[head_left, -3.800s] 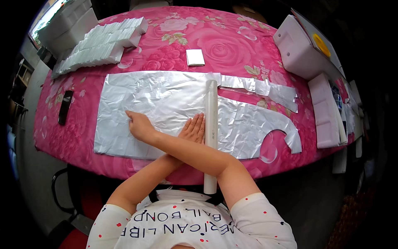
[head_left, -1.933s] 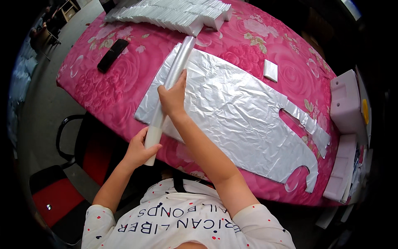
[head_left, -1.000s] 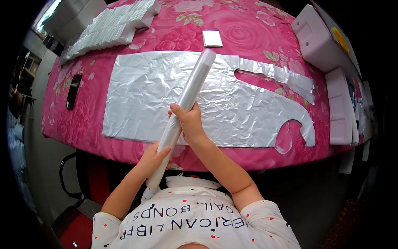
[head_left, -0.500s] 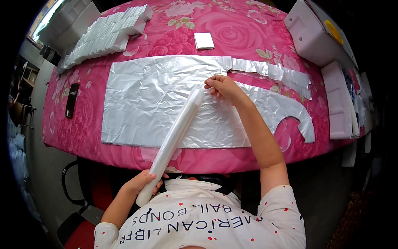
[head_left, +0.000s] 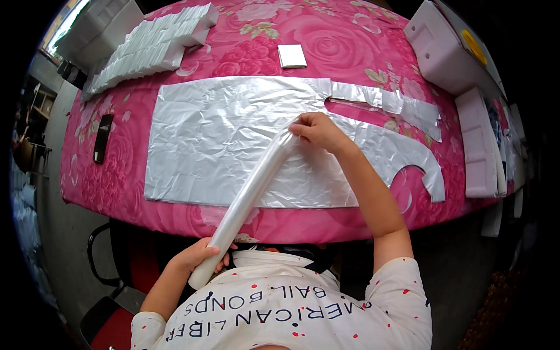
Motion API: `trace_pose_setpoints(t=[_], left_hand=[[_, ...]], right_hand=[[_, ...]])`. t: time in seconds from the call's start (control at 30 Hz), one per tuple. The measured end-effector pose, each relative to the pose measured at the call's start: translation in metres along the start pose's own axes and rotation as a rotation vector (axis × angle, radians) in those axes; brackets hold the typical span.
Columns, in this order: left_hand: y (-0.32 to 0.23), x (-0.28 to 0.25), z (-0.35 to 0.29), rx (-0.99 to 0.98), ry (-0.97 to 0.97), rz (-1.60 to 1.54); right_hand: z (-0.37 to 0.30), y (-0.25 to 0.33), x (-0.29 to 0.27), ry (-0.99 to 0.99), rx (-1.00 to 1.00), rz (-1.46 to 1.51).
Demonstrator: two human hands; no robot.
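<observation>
Shifted since the earlier frame, the right hand pinches the one-o'clock end of the pale roll above the silver sheet; the left hand wraps its seven-o'clock end. Working the tip seems the step; next likely needs steady left support.

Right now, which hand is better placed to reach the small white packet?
Probably your right hand: it pinches the far end of the roll, nearer the packet, while your left hand grips the near end, close to your body.
</observation>
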State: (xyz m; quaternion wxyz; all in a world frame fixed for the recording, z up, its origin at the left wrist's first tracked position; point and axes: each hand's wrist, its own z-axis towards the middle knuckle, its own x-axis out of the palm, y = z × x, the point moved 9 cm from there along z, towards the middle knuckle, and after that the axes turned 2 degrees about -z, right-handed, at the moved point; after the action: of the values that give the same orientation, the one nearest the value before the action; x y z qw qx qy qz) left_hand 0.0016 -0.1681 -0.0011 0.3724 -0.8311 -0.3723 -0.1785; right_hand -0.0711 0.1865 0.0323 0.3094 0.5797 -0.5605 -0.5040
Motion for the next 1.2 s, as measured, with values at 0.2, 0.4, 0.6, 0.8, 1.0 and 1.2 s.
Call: trace_pose_setpoints(t=[0.2,0.4,0.6,0.8,1.0,1.2], left_hand=[[0.022,-0.029,-0.044,-0.221,0.035,0.093],[-0.036,-0.032,-0.037,-0.186,0.038,0.7],[-0.166,0.066,0.036,0.31,-0.214,1.647],[-0.171,0.122,0.066,1.185,-0.123,2.012],[-0.099,0.106,0.085,0.856,0.157,1.951],[-0.092,0.11,0.083,0.946,0.093,2.033]], right_hand=[[-0.028,-0.053,-0.192,-0.585,0.005,-0.092],[-0.038,-0.055,-0.212,-0.546,-0.068,-0.156],[0.002,-0.011,-0.109,-0.309,-0.109,-0.009],[0.031,0.01,-0.069,-0.197,-0.11,-0.223],[0.044,-0.004,-0.065,-0.085,-0.006,-0.148],[0.047,-0.007,-0.079,-0.181,0.037,-0.169]])
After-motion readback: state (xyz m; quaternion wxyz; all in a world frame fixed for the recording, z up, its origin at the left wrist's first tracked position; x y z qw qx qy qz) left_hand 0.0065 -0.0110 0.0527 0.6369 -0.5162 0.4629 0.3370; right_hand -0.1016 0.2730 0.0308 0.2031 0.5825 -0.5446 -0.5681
